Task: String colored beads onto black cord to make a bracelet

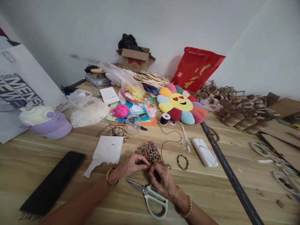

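Over the near edge of a pile of small multicoloured wooden beads [150,151], my two hands meet fingertip to fingertip. My left hand [134,164], with a gold bangle at its wrist, is closed in a pinch at a tiny reddish bead [149,167]. Fingers curled, my right hand [162,181] is closed at the same spot; a thin black cord [162,147] runs from a spool [165,118] down to it, with a few beads showing beside the knuckles. Scissors [153,198] with pale handles lie just below my hands. A finished-looking beaded bracelet [182,162] rests to the right.
Torn white paper [107,150], a black slab [53,182] and a clear jar [133,125] lie left of the beads. Right are a white packet [204,152] and a long dark strip [231,175]. A flower cushion [180,104] and pink yarn [122,111] sit behind.
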Demonstrator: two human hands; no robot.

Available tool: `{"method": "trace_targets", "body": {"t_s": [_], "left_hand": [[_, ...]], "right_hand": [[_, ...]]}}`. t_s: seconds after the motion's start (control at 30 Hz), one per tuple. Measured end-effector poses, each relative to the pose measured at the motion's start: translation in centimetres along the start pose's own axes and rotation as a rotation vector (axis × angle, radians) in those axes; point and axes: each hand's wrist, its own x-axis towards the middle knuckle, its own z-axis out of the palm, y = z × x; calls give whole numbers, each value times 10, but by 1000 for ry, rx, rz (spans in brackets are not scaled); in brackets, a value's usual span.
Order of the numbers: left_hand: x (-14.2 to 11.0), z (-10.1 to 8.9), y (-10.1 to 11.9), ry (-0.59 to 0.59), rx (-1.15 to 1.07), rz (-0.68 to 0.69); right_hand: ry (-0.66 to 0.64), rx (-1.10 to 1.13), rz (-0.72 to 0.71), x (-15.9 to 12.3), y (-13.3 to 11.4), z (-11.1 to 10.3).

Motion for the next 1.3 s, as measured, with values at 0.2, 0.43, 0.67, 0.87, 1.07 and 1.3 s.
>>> {"method": "trace_targets", "body": {"t_s": [0.2, 0.43, 0.67, 0.87, 1.07, 1.3], "left_hand": [[0, 1, 1, 13, 43, 1], [0, 0, -2, 2, 32, 15], [2, -1, -7, -18, 30, 38], [2, -2, -5, -31, 23, 36], [4, -1, -12, -31, -56, 44], [4, -1, -12, -31, -119, -4]], "right_hand": [[-4, -19, -31, 0, 2, -1], [2, -19, -10, -1, 5, 1], [10, -36, -25, 3, 3, 0], [33, -27, -59, 2, 5, 1], [17, -11, -74, 0, 6, 1], [29, 0, -99, 0, 8, 1]]}}
